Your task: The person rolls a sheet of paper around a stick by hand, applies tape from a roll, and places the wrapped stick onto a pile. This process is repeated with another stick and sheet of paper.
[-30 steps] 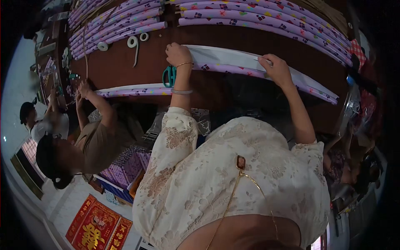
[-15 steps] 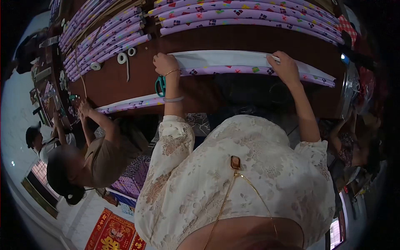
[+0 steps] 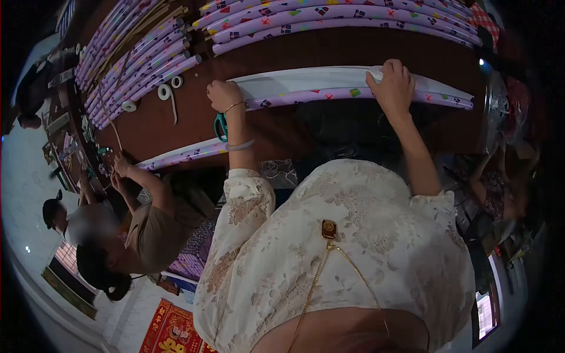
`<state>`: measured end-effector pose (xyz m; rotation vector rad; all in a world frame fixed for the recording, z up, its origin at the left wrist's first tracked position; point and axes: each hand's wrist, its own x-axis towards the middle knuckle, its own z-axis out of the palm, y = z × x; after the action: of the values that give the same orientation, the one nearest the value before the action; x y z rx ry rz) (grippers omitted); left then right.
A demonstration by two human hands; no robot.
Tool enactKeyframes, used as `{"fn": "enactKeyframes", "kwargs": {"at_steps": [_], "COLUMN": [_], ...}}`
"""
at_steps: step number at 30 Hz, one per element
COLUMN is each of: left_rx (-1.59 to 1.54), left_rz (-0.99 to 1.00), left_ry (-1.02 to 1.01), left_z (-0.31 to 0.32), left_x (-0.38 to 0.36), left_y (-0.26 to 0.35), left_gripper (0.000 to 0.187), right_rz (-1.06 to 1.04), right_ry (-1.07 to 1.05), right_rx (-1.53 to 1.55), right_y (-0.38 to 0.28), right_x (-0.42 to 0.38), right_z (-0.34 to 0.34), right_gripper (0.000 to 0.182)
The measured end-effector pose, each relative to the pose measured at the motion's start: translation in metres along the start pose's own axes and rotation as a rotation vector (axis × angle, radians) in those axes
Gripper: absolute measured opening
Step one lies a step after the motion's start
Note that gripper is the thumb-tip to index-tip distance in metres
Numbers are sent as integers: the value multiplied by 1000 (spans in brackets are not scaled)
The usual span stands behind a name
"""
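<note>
A long sheet of wrapping paper (image 3: 294, 83), white on its upper side, lies along the near part of the table with a purple patterned rolled edge (image 3: 318, 95) towards me. At its left end my left hand (image 3: 226, 96) is closed on the paper. Teal-handled scissors (image 3: 220, 126) hang beside that hand's wrist. Toward the sheet's right part, my right hand (image 3: 393, 87) rests on the white side, its fingers bent and the thumb apart from them; whether it grips the paper is hard to tell.
Finished purple rolls (image 3: 347, 19) lie across the back of the brown table (image 3: 271, 54), with more rolls (image 3: 141, 65) at the left. White tape rolls (image 3: 164, 92) sit nearby. A co-worker (image 3: 150, 229) at the left handles another roll (image 3: 185, 155).
My right hand has shifted slightly left and up, and its fingers have turned away from me over the paper. My left hand stays at the left end. The view has moved a little.
</note>
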<state>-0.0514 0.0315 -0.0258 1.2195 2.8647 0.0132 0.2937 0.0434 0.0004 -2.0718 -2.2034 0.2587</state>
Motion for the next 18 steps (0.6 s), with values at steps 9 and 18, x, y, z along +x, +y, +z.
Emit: {"fn": "enactKeyframes", "kwargs": {"at_steps": [9,18], "left_rx": [17,-20], "left_rz": [23,20], "left_ry": [6,-1], "left_z": [-1,-3], "left_x": [-1,-2], "left_y": [0,2], "left_gripper": [19,18], "right_rz": [93,70], "right_ry": [-30,-15], "right_rx": [-103,-183], "right_y": [-15,-20], "right_x": [2,9], "right_z": [-5,0], "right_gripper": [37,33]}}
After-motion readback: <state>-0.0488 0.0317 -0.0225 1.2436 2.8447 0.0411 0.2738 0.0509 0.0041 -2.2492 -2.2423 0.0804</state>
